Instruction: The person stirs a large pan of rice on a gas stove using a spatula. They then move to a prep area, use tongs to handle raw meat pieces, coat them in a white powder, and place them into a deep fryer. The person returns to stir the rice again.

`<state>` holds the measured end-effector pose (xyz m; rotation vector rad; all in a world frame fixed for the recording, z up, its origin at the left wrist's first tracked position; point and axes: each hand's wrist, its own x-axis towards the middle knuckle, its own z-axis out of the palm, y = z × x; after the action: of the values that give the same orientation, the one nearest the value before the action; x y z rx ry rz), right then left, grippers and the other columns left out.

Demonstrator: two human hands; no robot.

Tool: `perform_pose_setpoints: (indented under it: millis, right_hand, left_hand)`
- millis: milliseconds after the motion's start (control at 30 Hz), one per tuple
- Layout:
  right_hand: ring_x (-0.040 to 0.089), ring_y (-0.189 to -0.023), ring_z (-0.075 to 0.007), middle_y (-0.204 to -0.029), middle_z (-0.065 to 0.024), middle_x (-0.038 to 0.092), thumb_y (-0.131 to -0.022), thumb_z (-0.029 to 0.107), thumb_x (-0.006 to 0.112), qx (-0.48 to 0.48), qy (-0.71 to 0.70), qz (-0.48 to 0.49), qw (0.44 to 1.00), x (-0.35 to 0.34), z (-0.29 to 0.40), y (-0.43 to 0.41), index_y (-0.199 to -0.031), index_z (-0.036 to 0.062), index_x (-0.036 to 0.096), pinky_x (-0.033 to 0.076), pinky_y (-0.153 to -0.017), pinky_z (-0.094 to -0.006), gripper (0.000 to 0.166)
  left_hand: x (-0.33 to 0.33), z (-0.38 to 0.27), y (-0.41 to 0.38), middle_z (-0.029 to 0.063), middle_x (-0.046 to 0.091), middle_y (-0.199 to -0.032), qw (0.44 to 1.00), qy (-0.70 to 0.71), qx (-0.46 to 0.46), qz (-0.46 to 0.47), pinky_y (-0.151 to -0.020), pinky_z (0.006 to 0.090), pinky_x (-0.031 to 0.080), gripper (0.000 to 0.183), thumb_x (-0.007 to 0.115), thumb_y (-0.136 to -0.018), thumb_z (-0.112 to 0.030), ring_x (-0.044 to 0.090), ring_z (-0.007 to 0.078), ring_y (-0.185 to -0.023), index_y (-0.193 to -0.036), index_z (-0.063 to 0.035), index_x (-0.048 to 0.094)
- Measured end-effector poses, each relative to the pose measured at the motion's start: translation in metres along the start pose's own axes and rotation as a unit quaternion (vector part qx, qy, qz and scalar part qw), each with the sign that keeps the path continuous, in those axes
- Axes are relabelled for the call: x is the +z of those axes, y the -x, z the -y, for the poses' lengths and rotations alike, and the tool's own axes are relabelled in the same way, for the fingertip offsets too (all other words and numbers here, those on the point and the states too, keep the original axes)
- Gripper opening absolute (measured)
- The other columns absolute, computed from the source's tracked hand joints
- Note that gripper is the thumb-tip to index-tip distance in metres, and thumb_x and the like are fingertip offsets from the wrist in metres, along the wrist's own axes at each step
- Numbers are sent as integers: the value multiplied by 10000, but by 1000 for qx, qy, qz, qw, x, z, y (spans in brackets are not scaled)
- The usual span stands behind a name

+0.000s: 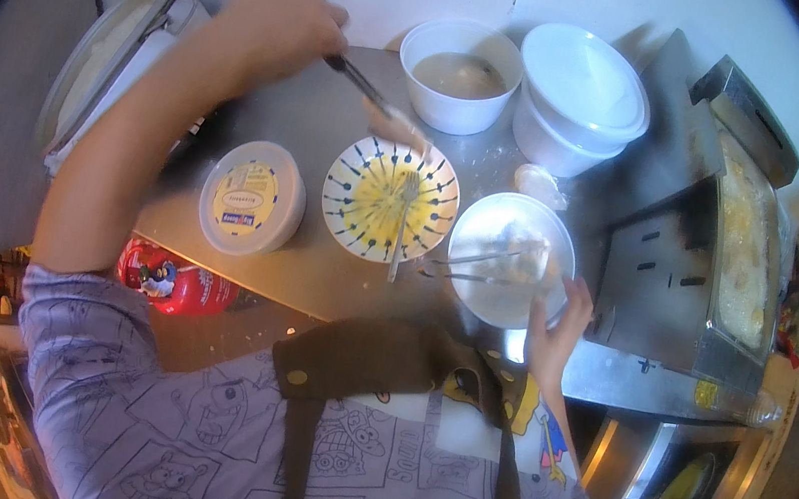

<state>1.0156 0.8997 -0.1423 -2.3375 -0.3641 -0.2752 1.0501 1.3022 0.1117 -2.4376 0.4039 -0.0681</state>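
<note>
My left hand (289, 27) grips black-handled tongs (361, 83), blurred by motion. A piece of raw-looking meat (396, 128) hangs in their tips, over the far rim of a patterned plate (337, 222). Yellow beaten egg (375, 205) covers the plate's middle, and a fork (402, 227) rests in it. To the right, a white bowl (468, 217) contains white powder and a pale coated piece (531, 255). Two metal prongs of a utensil (481, 260) lie across that bowl. My right hand (560, 320) holds the bowl's near right rim.
Behind stand an open tub of cloudy liquid (460, 76) and lidded white tubs (584, 84). A lidded round container (251, 197) is left of the plate. A deep fryer (669, 270) with bubbling oil stands right. A crumpled clear plastic bag (540, 185) lies behind the bowl.
</note>
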Motion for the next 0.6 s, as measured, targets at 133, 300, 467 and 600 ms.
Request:
perform_pose_setpoints:
  millis: [133, 300, 467, 600]
  right_hand:
    - [486, -1105, -351, -1171, -192, 530, -837, 125, 671, -161, 37, 31, 986, 5, 40, -15, -1175, 41, 602, 392, -940, -446, 355]
    - [539, -986, -306, -999, -136, 585, -808, 96, 680, -188, 10, 48, 981, -3, 57, -13, -1043, 53, 666, 409, -855, -414, 239]
    - [539, -1009, -325, -1023, -164, 577, -858, 101, 650, -79, 16, -7, 997, -29, 18, 17, -1048, 29, 655, 413, -900, -404, 203]
    - [536, -1028, -333, -1044, -177, 572, -866, 86, 640, -24, 16, 11, 1000, -38, 11, 35, -1058, 16, 644, 408, -932, -397, 204]
  left_hand:
    - [46, -67, -17, 70, 648, -882, 981, -17, 120, 151, -779, 400, 487, 77, 627, -763, -103, 630, 245, -857, -781, -91, 701]
    - [119, -111, 12, 70, 657, -861, 986, 113, 59, -106, -788, 385, 473, 89, 617, -763, -76, 626, 239, -833, -801, -88, 697]
    - [105, -138, 95, 64, 650, -943, 989, 127, -54, -47, -804, 392, 465, 213, 600, -781, -73, 626, 238, -866, -980, -71, 674]
    - [142, -181, 114, 68, 640, -984, 977, 175, -82, -85, -814, 397, 466, 264, 581, -804, -83, 629, 245, -901, -1057, -60, 654]
